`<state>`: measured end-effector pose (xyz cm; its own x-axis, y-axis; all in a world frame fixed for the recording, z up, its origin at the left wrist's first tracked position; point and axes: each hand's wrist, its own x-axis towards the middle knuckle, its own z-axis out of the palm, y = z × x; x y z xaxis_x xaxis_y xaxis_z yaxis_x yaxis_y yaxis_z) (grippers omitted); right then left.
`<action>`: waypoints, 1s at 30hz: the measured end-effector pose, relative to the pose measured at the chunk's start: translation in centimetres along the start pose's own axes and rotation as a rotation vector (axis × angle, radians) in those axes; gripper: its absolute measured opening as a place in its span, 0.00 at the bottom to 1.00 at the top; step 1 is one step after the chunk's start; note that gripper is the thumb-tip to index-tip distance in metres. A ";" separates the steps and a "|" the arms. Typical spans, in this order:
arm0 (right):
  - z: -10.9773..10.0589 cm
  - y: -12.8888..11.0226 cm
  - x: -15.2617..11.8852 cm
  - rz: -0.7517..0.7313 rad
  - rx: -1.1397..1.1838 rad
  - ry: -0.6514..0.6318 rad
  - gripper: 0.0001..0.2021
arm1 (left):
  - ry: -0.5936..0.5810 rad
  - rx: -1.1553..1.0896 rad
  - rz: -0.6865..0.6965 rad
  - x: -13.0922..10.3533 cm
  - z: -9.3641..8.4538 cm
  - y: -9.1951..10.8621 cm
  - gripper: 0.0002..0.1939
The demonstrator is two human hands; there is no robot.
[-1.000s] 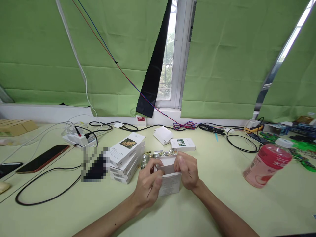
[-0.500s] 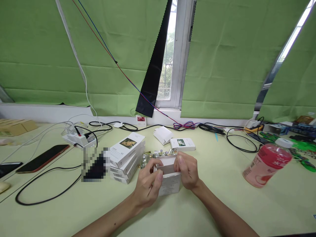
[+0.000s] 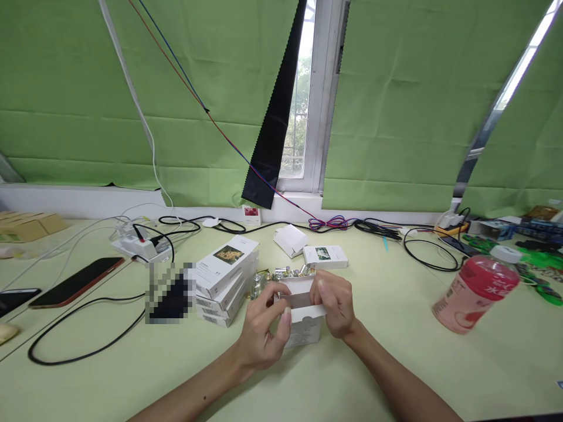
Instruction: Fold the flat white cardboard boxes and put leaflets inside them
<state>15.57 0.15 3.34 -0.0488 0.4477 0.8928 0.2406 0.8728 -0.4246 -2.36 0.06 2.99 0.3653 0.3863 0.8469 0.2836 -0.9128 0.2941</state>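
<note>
Both grasp the open box (image 3: 304,335): our left hand (image 3: 265,327) at nine o'clock, right hand (image 3: 333,303) at three. Box upright on the surface (image 3: 325,387), cylinders (image 3: 258,285) at eleven. We'd pinch lightly, evenly: thin card likely creases.

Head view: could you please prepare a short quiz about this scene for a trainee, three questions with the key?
1. True or false: the left hand and the right hand both touch the open-topped white box.
2. Which thing stands to the right of the right hand?
A) stack of flat white boxes
B) pink-red bottle
C) phone in an orange case
3. Fill in the colour: the bottle's cap is ____.

Key: 1 true; 2 B; 3 white.
</note>
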 end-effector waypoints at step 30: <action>0.4 -0.1 0.0 0.216 0.107 0.294 0.26 | 0.053 0.055 0.073 -0.2 0.5 -0.2 0.06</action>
<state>15.15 0.12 3.35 0.2764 0.5625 0.7792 0.1118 0.7865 -0.6074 -2.02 0.26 2.54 0.3398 0.3099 0.8880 0.3066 -0.9291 0.2070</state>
